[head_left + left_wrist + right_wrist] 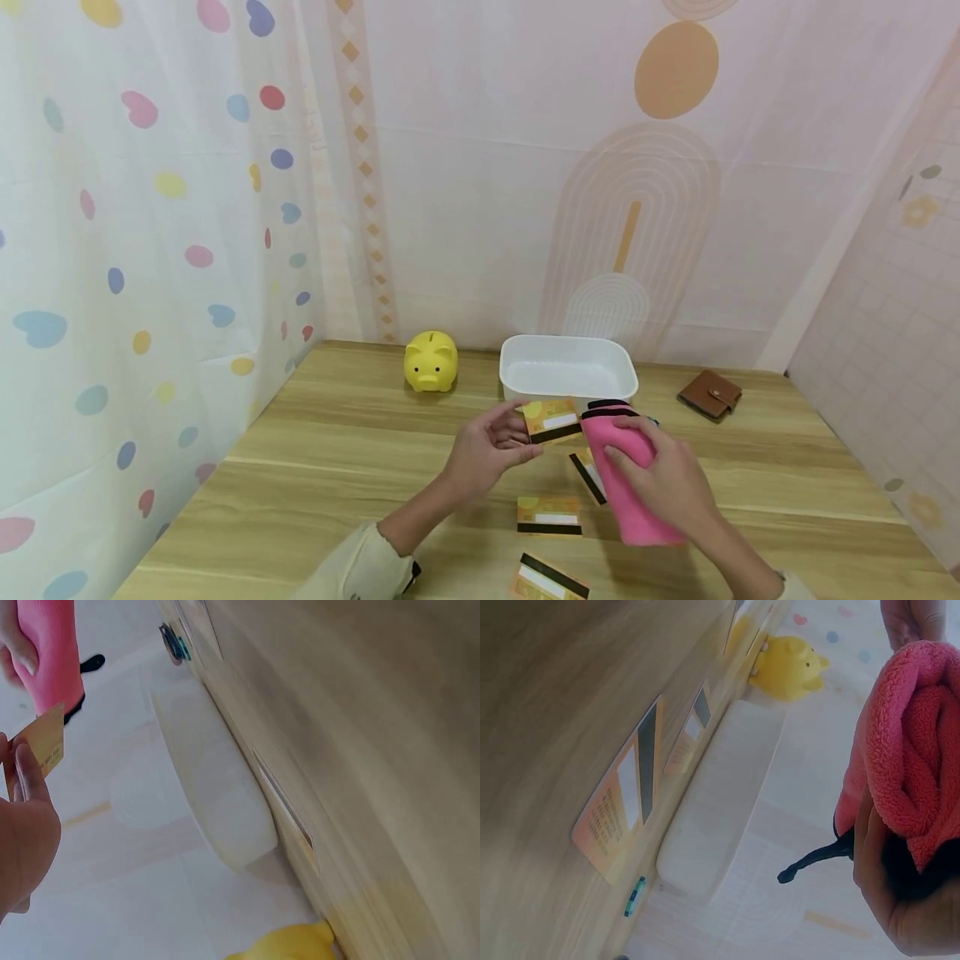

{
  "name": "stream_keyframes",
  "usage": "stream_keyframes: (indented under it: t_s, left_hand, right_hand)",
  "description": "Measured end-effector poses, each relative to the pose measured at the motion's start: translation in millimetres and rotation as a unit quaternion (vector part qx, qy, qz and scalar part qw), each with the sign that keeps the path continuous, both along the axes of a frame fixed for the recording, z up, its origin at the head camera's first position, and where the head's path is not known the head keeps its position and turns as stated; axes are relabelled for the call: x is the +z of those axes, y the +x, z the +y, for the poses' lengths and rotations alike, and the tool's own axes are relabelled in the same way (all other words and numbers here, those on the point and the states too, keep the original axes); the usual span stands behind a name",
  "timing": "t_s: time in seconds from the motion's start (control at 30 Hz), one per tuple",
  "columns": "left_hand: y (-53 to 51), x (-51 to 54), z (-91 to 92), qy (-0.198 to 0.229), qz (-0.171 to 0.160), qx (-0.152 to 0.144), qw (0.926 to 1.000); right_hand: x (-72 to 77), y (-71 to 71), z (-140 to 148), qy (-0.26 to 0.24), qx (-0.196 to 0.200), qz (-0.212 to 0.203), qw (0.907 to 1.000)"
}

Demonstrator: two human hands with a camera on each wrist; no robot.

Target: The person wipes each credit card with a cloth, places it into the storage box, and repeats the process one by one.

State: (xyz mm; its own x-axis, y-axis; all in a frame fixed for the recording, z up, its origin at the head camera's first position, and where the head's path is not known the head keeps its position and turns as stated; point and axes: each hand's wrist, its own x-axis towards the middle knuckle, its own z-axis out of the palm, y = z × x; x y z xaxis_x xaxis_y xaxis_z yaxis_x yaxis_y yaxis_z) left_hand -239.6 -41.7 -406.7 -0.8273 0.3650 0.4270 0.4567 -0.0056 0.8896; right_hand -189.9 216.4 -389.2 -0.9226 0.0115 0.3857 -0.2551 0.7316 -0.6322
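My left hand [483, 454] pinches a yellow-orange card [552, 421] with a black stripe, held above the wooden table in front of the white tub. In the left wrist view the card [46, 742] stands between thumb and fingers of the left hand [28, 832]. Beside it, my right hand [671, 483] grips a folded pink cloth [626, 475] with black edging. The card's right edge is close to the cloth; whether they touch I cannot tell. In the right wrist view the right hand [900, 900] curls round the fluffy pink cloth [889, 742], a black loop hanging from it.
Cards lie on the table [337, 500]: one [588, 477] partly behind the cloth, one [549, 517] nearer, another [550, 577] at the front edge of view. Behind stand a yellow piggy bank [431, 362] and a white tub [568, 367]; a brown wallet [709, 395] lies at the right.
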Motion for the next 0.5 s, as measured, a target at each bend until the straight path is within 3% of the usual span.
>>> stream_keyframes:
  t_s: [0.27, 0.5]
  left_hand:
    - [-35.2, 2.1, -4.1, 0.024, -0.074, 0.016, 0.9969]
    - [-59.1, -2.1, -7.0, 0.008, -0.106, 0.065, 0.9922]
  right_hand:
    - [-0.2, 1.8, 4, -0.014, 0.006, 0.004, 0.9999]
    - [-2.2, 2.7, 6, -0.020, 0.010, 0.009, 0.9997]
